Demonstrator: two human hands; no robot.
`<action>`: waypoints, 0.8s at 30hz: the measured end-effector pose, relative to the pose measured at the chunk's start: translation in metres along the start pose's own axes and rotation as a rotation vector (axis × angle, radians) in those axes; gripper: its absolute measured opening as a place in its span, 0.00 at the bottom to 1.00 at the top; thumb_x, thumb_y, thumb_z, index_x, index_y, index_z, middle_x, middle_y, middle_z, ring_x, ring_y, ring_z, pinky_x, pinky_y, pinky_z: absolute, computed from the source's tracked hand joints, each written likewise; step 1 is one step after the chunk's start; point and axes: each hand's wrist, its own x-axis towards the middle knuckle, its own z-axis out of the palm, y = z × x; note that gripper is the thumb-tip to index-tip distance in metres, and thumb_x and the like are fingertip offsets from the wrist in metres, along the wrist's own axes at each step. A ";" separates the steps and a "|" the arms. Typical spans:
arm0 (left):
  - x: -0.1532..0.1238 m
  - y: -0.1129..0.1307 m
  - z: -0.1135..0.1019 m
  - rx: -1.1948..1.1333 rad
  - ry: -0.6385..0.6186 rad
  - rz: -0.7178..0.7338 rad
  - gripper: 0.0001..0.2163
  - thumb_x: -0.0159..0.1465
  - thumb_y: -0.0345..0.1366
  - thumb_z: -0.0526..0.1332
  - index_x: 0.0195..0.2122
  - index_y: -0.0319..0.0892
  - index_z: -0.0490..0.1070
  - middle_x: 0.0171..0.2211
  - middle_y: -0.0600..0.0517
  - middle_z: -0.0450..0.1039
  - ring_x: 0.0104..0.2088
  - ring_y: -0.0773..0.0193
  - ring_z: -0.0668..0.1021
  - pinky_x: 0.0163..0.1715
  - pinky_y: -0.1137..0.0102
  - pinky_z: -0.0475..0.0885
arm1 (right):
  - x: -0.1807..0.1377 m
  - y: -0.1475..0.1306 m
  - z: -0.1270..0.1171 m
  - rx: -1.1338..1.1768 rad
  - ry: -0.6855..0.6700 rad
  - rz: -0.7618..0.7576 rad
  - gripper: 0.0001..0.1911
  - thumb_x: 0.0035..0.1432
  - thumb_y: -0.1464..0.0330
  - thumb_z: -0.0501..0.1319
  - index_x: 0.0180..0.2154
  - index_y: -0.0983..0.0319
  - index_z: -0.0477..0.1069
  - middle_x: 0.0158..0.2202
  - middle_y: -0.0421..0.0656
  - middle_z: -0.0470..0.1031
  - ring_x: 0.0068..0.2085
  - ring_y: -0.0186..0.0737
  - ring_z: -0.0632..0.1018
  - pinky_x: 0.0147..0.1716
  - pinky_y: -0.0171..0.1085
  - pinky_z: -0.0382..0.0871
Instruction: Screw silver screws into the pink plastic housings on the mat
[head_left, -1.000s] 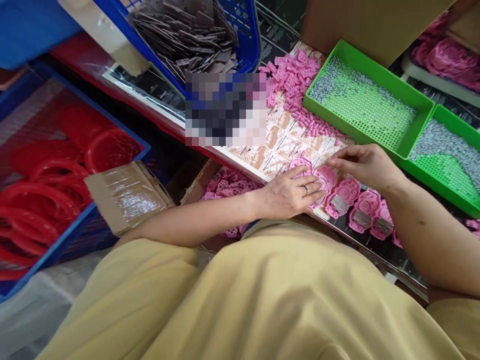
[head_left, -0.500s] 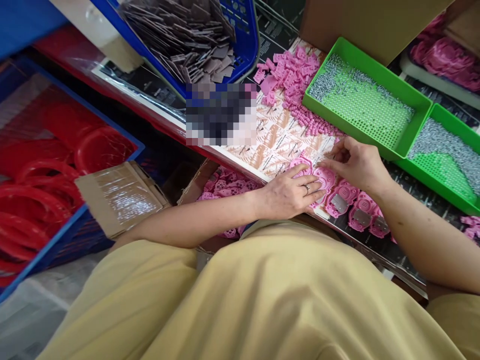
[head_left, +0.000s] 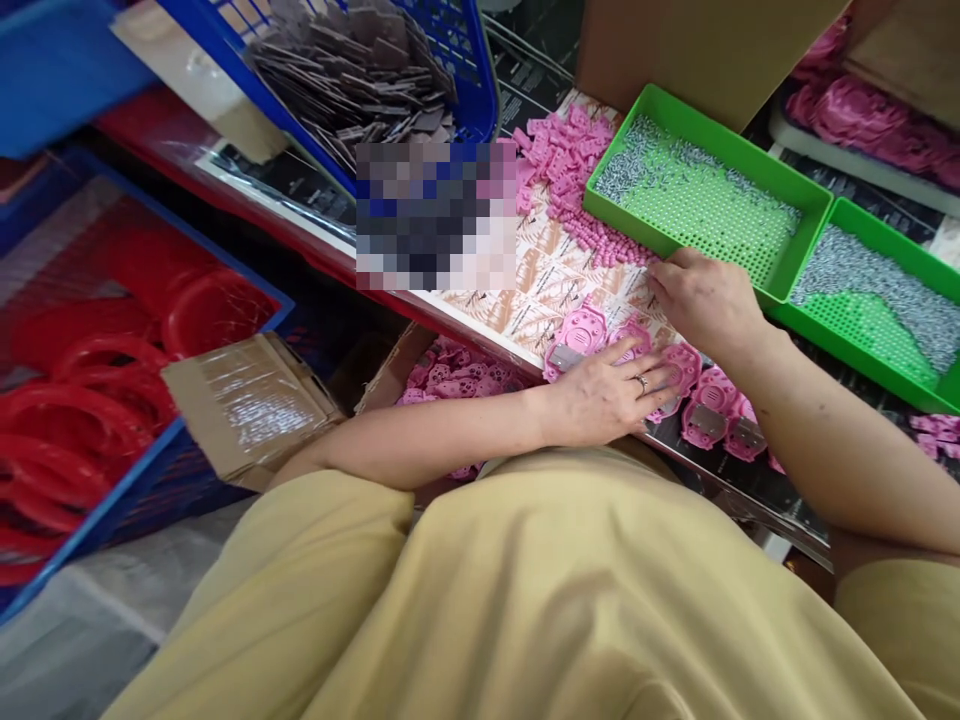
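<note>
A row of pink plastic casings, several with grey metal plates, runs along the table's near edge. My left hand, with a ring on one finger, lies spread over the middle of this row, fingertips on a pink casing. Left of it, another pink casing is uncovered. My right hand is beyond the row, beside the green tray. Its fingers are bent together at the edge of the small pink pieces; whatever is between the fingertips is hidden.
Two green trays hold small silvery metal pieces. A blue basket of flat grey plates stands at the far left of the table. A blue crate with red rings and a cardboard box of pink parts are below the edge.
My right hand has moved from beside my left fingers out to the small pink pieces. My left hand has shifted right along the row, uncovering a casing. The view has shifted slightly.
</note>
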 end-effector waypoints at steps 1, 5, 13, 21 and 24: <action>0.000 0.001 0.001 0.015 0.000 0.001 0.18 0.69 0.40 0.62 0.56 0.37 0.74 0.57 0.42 0.75 0.59 0.54 0.76 0.62 0.54 0.68 | -0.003 0.001 -0.004 0.088 0.002 0.010 0.14 0.62 0.66 0.54 0.36 0.63 0.78 0.36 0.52 0.78 0.31 0.41 0.74 0.33 0.43 0.65; -0.006 -0.002 0.000 0.048 0.034 0.041 0.15 0.70 0.38 0.62 0.54 0.36 0.75 0.53 0.43 0.78 0.55 0.55 0.79 0.60 0.52 0.70 | -0.022 0.010 -0.024 0.456 -0.002 0.107 0.10 0.56 0.66 0.61 0.36 0.61 0.80 0.33 0.46 0.79 0.32 0.39 0.77 0.36 0.41 0.71; -0.010 -0.004 -0.003 0.066 0.079 0.049 0.14 0.71 0.39 0.61 0.51 0.37 0.76 0.51 0.43 0.80 0.53 0.55 0.80 0.59 0.52 0.72 | -0.049 0.026 -0.016 0.665 -0.253 0.255 0.29 0.47 0.40 0.65 0.30 0.60 0.79 0.25 0.42 0.77 0.25 0.32 0.71 0.26 0.37 0.63; -0.010 -0.003 -0.004 0.093 0.043 0.063 0.14 0.71 0.39 0.60 0.53 0.37 0.75 0.52 0.44 0.79 0.54 0.55 0.79 0.58 0.52 0.72 | -0.050 0.021 -0.008 0.439 -0.157 0.187 0.11 0.53 0.58 0.67 0.29 0.59 0.76 0.25 0.41 0.77 0.24 0.32 0.69 0.27 0.36 0.63; -0.009 -0.002 -0.004 0.107 0.035 0.056 0.14 0.72 0.40 0.59 0.53 0.37 0.76 0.52 0.44 0.79 0.54 0.56 0.79 0.59 0.53 0.71 | -0.050 0.022 -0.011 0.381 -0.175 0.189 0.11 0.51 0.59 0.68 0.29 0.60 0.74 0.26 0.41 0.77 0.25 0.33 0.73 0.28 0.35 0.65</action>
